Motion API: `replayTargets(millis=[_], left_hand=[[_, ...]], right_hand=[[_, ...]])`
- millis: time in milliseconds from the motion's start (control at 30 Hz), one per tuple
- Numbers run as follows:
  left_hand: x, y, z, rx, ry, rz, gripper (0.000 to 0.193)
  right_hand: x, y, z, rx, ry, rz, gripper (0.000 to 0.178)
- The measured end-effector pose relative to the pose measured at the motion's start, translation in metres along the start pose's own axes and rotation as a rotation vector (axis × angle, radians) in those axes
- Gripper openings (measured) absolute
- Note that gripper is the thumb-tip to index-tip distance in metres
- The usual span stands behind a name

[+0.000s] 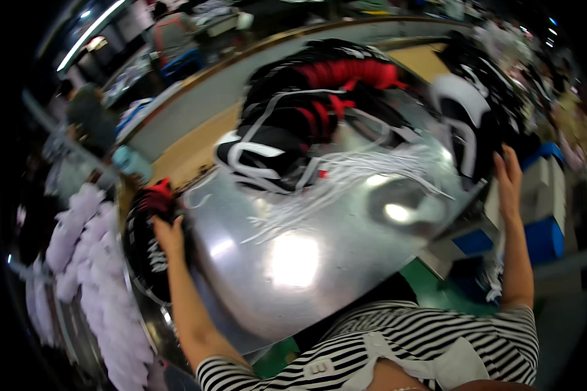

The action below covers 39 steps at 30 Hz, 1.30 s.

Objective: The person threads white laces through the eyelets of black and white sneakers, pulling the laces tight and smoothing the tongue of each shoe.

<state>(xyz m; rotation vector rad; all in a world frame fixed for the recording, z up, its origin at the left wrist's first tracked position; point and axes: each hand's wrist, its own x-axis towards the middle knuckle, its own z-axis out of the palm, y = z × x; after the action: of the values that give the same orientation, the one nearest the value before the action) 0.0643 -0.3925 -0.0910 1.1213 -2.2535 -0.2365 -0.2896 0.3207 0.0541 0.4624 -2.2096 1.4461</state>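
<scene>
My left hand (168,236) rests against a stack of black shoe uppers (151,251) with red linings and white print, at the table's left side. Its thumb and forefinger are apart; the other fingers are hidden. At the right edge my right hand (510,179) is raised, fingers stretched and apart, beside black-and-white shoe uppers (466,124). Nothing shows in its grasp. Between my arms lies a bundle of white shoelaces (352,173) on the shiny metal tabletop (254,254). Behind it sits a row of black uppers (267,140) with red linings and white trim. The picture is blurred.
A low partition (209,91) runs along the table's back. White fluffy material (94,274) hangs at the left. Grey-and-blue boxes (544,202) stand to the right, below table height. Farther back, a person in dark clothing (91,114) is beside another work area.
</scene>
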Motion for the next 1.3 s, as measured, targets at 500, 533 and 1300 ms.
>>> replayTargets(millis=[500, 533, 1300], left_hand=[[-0.232, 0.293, -0.14, -1.303, -0.913, -0.482, 0.087], [-0.23, 0.269, -0.135, -1.296, -0.921, -0.49, 0.088], [-0.247, 0.282, -0.156, -0.09, -0.535, 0.541, 0.041]], right_hand=[[-0.216, -0.113, 0.114, 1.289, -0.797, 1.142, 0.023], [-0.226, -0.117, 0.113, 1.296, -0.913, 1.111, 0.024], [-0.137, -0.118, 0.259, 0.129, -1.396, -0.929, 0.025]])
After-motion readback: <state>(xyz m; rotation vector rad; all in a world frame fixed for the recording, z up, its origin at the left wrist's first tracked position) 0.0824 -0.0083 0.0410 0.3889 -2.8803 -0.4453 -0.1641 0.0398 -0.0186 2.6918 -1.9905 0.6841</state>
